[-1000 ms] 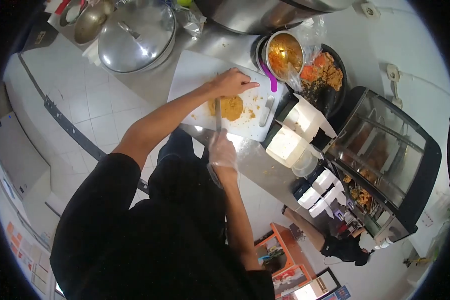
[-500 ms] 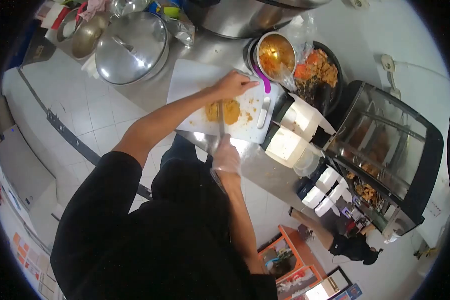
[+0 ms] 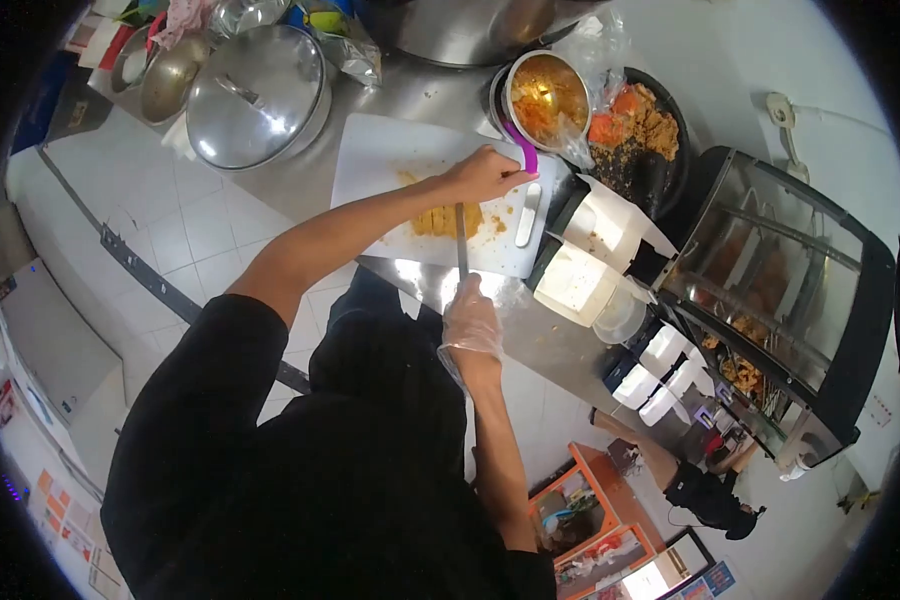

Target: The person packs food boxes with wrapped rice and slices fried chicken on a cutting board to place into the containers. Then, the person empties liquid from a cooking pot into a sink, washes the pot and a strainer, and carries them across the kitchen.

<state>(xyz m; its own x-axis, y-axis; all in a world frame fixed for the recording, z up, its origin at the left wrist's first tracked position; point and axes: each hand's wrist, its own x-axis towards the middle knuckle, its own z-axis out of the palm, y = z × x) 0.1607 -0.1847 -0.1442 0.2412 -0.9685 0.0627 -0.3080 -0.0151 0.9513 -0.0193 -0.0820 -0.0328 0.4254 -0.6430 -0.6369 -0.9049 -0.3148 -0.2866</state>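
Note:
A white cutting board (image 3: pixel 370 155) lies on the steel counter, with golden-brown food (image 3: pixel 432 223) cut into strips and crumbs around it. My right hand (image 3: pixel 470 325), in a clear plastic glove, is closed around the handle of a knife (image 3: pixel 462 250). Its blade lies across the right part of the food, and its tip end is hidden beneath my left forearm. My bare left hand (image 3: pixel 492 174) is over the board's upper right, fingers bent together. The fingertips overlap the end of a purple handle (image 3: pixel 528 160); whether they grip anything is hidden.
Behind the board stand a lidded pot (image 3: pixel 255 100) and a bowl with orange residue (image 3: pixel 548 100). To the right are a black mortar (image 3: pixel 660 190) with food, open cartons (image 3: pixel 580 285) and a glass display case (image 3: pixel 770 300). Another person (image 3: pixel 710 495) is at lower right.
My left hand has shifted right, reaching the purple handle's end. The knife has moved right across the food, which now shows more cuts. The camera view has shifted slightly.

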